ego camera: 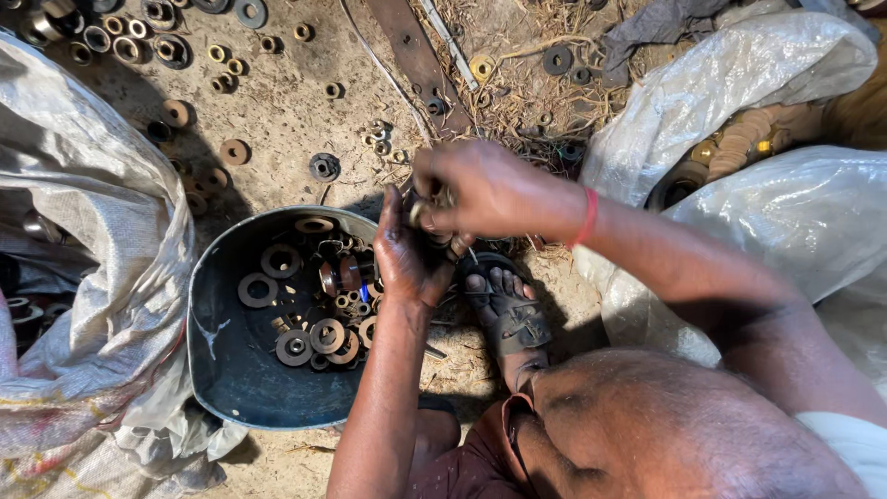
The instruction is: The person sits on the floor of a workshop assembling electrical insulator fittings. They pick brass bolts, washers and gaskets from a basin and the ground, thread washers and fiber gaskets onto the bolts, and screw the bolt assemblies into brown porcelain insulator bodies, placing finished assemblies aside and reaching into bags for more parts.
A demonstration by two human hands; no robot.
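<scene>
Left hand (407, 254): raised just above the near rim of the metal pan, fingers curled up around a small metal part (427, 214) that it shares with the other hand.
Right hand (480, 189): meets the left from above, fingers closed on the same small part; a red thread band (588, 216) circles its wrist.
Small metal part: pinched between the two hands, mostly hidden by fingers (its exact shape cannot be told).
Metal pan (222, 351): dark, round-cornered, directly below and to the left of the left hand, holding a heap of rusty washers and rings (305, 323).
Loose washers (176, 83): scattered on the dirt ground beyond the hands, toward the far left.
Flat metal bar (416, 60): lies on the ground just beyond the hands.
Sandalled foot (508, 310): just beneath the hands, beside the pan's right edge.
Woven sack (83, 231): well to the left of the left hand, next to the pan.
Plastic bag (739, 92): to the right of the right arm, with stacked discs showing inside.
</scene>
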